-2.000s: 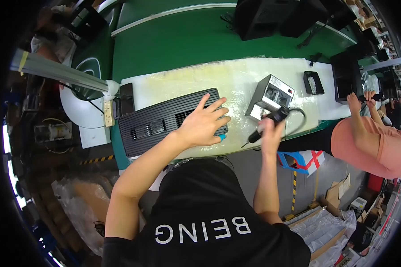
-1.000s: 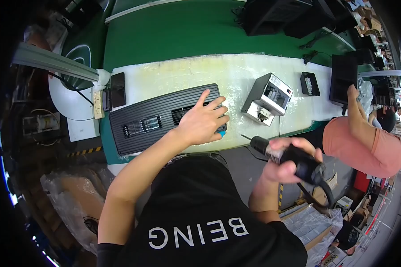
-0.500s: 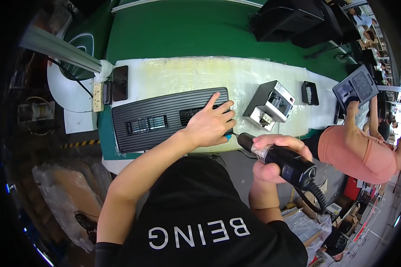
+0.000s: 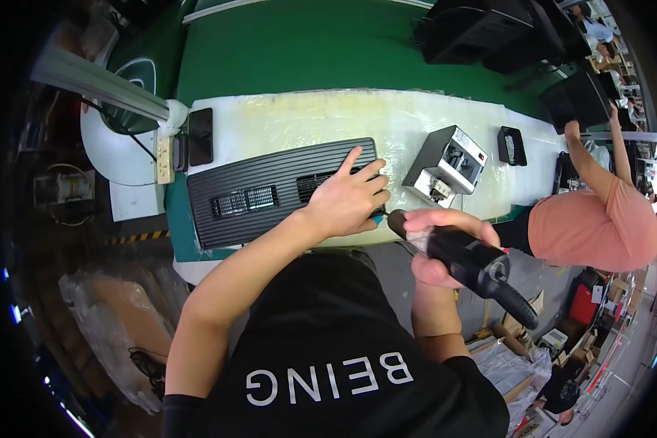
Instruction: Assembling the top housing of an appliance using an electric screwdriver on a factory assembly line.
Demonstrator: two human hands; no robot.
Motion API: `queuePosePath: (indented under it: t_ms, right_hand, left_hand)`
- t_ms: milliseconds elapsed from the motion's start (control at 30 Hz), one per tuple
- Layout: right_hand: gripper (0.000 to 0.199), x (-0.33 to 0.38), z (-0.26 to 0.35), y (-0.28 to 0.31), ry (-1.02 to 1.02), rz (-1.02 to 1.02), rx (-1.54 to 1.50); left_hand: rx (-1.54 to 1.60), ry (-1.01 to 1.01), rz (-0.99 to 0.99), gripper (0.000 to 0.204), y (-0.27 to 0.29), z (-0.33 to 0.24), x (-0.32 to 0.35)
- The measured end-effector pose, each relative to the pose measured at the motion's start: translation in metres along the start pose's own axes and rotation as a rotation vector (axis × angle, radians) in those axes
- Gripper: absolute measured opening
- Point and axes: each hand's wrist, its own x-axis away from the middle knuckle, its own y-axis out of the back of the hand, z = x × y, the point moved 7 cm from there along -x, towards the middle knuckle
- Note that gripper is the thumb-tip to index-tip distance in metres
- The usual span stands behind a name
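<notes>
A long black ribbed panel (image 4: 255, 175) with slotted vents lies on the worktable in front of me. My left hand (image 4: 349, 197) rests on its right end, fingers spread, with a small blue patch (image 4: 377, 220) by the thumb. In my right hand (image 4: 434, 271) is a black electric screwdriver (image 4: 466, 255), gripped around its body, its corded end toward the lower right. The nose of the screwdriver points left at the panel's right edge; whether its bit touches cannot be seen. Right of the panel stands a grey and black boxy device (image 4: 447, 166) with an open front.
A black tray of small parts (image 4: 512, 146) sits right of the device. A phone (image 4: 201, 136) lies beside the metal post (image 4: 102, 84) at left. Black cases (image 4: 482, 33) stand at the back right. A co-worker in a pink shirt (image 4: 591, 226) handles a dark panel (image 4: 577, 101).
My right hand and the screwdriver have shifted slightly left and up. My left hand stays on the panel. The co-worker has turned and lifted the dark panel farther away.
</notes>
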Motion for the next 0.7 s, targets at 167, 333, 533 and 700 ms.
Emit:
queuePosePath:
  t_ms: [167, 333, 533, 700]
  right_hand:
    - [0.058, 0.015, 0.002, 0.093, 0.099, -0.434, 0.105]
    - [0.037, 0.057, -0.07, 0.127, -0.044, -0.592, 0.37]
    - [0.046, 0.07, -0.105, 0.124, -0.039, -0.555, 0.327]
    - [0.042, 0.075, -0.106, 0.12, -0.165, -0.493, 0.325]
  left_hand:
    - [-0.014, 0.026, 0.06, 0.049, -0.001, 0.002, -0.003]
    - [-0.045, 0.085, 0.009, 0.047, -0.005, 0.006, -0.02]
    - [0.064, 0.094, -0.085, 0.058, 0.009, 0.001, -0.012]
    - [-0.029, 0.331, -0.062, 0.067, 0.031, 0.001, 0.064]
